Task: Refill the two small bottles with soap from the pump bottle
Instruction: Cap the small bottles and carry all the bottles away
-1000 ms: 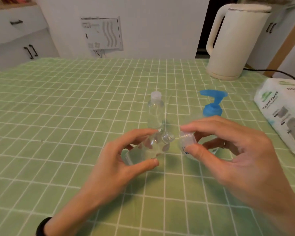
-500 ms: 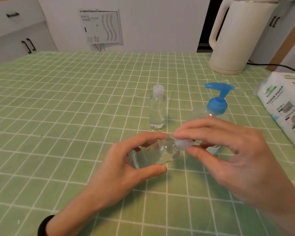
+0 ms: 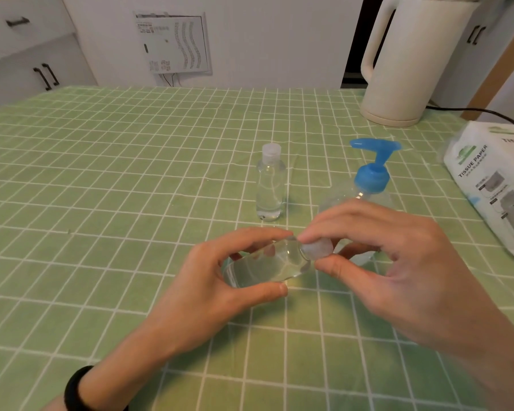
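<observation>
We see a green checked tablecloth (image 3: 101,203) with a white kettle (image 3: 413,60) at its far right and a tissue paper pack (image 3: 493,185) at the right edge, both well apart from the hands. The right hand (image 3: 398,268) hides the lower part of the pump bottle (image 3: 371,173) behind it, and a capped small bottle (image 3: 270,188) stands upright to that bottle's left. The left hand (image 3: 220,295) grips the other small bottle (image 3: 267,266), tilted nearly flat above the cloth, while the right hand's finger and thumb pinch its cap (image 3: 316,249).

You are at a home kitchen table: green checked tablecloth (image 3: 101,203), cream electric kettle (image 3: 413,60) far right, white black-handled cabinets (image 3: 27,54) far left.
</observation>
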A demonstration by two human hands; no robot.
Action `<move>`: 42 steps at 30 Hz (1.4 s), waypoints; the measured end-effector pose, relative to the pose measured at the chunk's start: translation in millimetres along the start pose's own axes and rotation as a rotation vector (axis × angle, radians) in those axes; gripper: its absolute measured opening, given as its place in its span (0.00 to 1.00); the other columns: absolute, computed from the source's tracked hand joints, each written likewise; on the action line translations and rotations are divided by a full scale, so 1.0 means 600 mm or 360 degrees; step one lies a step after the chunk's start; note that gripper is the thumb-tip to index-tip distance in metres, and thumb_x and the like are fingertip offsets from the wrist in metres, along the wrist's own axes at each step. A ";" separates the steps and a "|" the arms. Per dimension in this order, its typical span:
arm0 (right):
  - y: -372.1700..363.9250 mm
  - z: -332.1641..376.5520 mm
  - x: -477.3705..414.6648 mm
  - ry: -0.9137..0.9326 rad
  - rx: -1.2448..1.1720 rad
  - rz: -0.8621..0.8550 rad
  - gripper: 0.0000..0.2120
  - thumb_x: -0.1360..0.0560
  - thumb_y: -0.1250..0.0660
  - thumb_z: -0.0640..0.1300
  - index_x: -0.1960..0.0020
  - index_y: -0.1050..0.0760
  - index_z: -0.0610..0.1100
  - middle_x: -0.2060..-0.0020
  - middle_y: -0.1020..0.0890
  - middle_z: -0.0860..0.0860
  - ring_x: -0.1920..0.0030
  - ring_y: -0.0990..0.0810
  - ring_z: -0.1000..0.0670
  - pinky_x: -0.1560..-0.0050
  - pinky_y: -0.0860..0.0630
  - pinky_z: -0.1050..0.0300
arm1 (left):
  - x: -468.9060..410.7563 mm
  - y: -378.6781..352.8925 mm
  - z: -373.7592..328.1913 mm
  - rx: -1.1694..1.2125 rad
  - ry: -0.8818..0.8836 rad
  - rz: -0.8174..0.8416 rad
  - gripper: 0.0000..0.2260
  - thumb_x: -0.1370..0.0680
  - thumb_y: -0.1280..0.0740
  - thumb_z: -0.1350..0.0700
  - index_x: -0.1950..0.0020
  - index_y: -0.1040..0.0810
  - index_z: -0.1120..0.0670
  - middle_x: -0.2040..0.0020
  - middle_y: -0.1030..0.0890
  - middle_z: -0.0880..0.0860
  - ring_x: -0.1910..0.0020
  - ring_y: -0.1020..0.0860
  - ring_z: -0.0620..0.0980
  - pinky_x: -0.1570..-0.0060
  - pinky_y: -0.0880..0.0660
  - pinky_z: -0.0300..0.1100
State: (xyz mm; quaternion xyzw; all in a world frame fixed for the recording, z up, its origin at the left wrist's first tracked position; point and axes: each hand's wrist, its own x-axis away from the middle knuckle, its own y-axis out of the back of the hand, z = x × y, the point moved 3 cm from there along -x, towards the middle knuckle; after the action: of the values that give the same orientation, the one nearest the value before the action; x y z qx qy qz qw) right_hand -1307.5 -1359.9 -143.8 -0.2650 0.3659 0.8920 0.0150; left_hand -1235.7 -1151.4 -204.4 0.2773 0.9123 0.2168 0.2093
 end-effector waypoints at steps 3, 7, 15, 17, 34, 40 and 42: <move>-0.001 -0.002 0.002 -0.0071 -0.0012 -0.0028 0.11 0.28 0.22 0.52 0.48 0.13 0.48 0.58 0.15 0.58 0.57 0.15 0.53 0.57 0.18 0.60 | 0.001 0.000 -0.001 -0.0003 0.0005 0.0010 0.26 0.29 0.22 0.42 0.31 0.21 0.36 0.37 0.17 0.34 0.37 0.18 0.42 0.42 0.25 0.44; 0.001 -0.005 0.005 -0.0249 -0.0098 0.0045 0.20 0.29 0.29 0.66 0.40 0.17 0.59 0.54 0.15 0.61 0.56 0.15 0.56 0.59 0.18 0.61 | 0.002 -0.004 -0.006 -0.0002 -0.0030 0.0015 0.26 0.29 0.23 0.42 0.31 0.21 0.36 0.37 0.17 0.34 0.37 0.18 0.44 0.43 0.23 0.47; 0.000 -0.001 0.005 -0.0271 -0.0099 0.0027 0.15 0.28 0.24 0.56 0.42 0.16 0.56 0.54 0.14 0.60 0.57 0.14 0.55 0.61 0.18 0.62 | 0.002 0.001 0.000 0.0003 -0.0020 -0.0018 0.27 0.30 0.22 0.41 0.31 0.22 0.33 0.38 0.16 0.37 0.37 0.18 0.46 0.40 0.21 0.53; 0.001 -0.001 0.005 -0.0277 -0.0140 0.0057 0.18 0.28 0.25 0.55 0.38 0.19 0.59 0.49 0.15 0.60 0.53 0.14 0.55 0.60 0.18 0.63 | 0.002 0.001 0.000 -0.0005 -0.0024 -0.0013 0.27 0.29 0.22 0.41 0.31 0.22 0.33 0.37 0.16 0.36 0.37 0.18 0.46 0.40 0.21 0.53; 0.001 0.006 0.003 -0.0284 -0.0110 0.0068 0.07 0.25 0.26 0.55 0.48 0.18 0.56 0.51 0.15 0.61 0.54 0.14 0.55 0.69 0.21 0.60 | 0.002 0.002 -0.003 0.0009 -0.0007 -0.0013 0.27 0.30 0.22 0.42 0.32 0.21 0.34 0.37 0.16 0.37 0.37 0.18 0.47 0.40 0.21 0.57; 0.004 0.004 0.005 -0.0325 -0.0108 0.0064 0.09 0.26 0.28 0.60 0.49 0.18 0.59 0.55 0.14 0.61 0.57 0.14 0.54 0.69 0.21 0.57 | 0.002 0.002 -0.005 0.0006 -0.0017 -0.0010 0.26 0.30 0.22 0.42 0.32 0.21 0.34 0.37 0.16 0.36 0.38 0.18 0.46 0.41 0.21 0.56; 0.004 0.004 0.004 -0.0335 -0.0132 0.0088 0.14 0.28 0.28 0.63 0.44 0.19 0.62 0.55 0.15 0.61 0.58 0.14 0.54 0.68 0.21 0.60 | 0.002 0.003 -0.005 0.0005 -0.0017 -0.0014 0.26 0.30 0.22 0.42 0.32 0.21 0.35 0.37 0.16 0.36 0.37 0.18 0.46 0.40 0.21 0.56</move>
State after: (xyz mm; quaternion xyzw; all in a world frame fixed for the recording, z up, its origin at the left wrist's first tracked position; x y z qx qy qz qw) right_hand -1311.4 -1360.3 -142.1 -0.1601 0.3324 0.9293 0.0177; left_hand -1237.3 -1150.4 -201.4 0.2748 0.9128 0.2129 0.2146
